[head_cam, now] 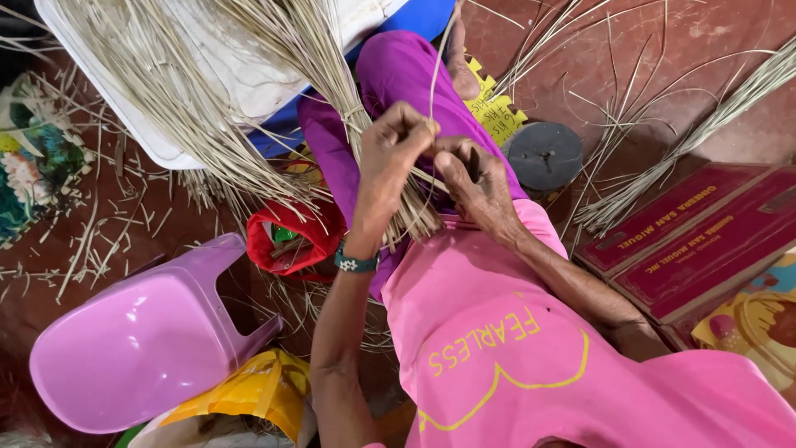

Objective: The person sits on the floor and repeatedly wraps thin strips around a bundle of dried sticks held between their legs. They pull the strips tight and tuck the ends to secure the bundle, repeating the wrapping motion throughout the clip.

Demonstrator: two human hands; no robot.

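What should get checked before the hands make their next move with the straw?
1. Left hand pinching the thin strand: ok, fingertips closed on it.
2. Right hand meeting the left at the same spot: ok, thumb pressed there.
3. Straw bundle resting across the purple lap: ok, under both hands.
4. Strand free along its whole length: cannot tell, it runs out of the top of the view.
5. Black round disc apart from the hands: ok, on the floor beside the leg.
6. Floor free of loose stalks: not ok, many lie scattered.
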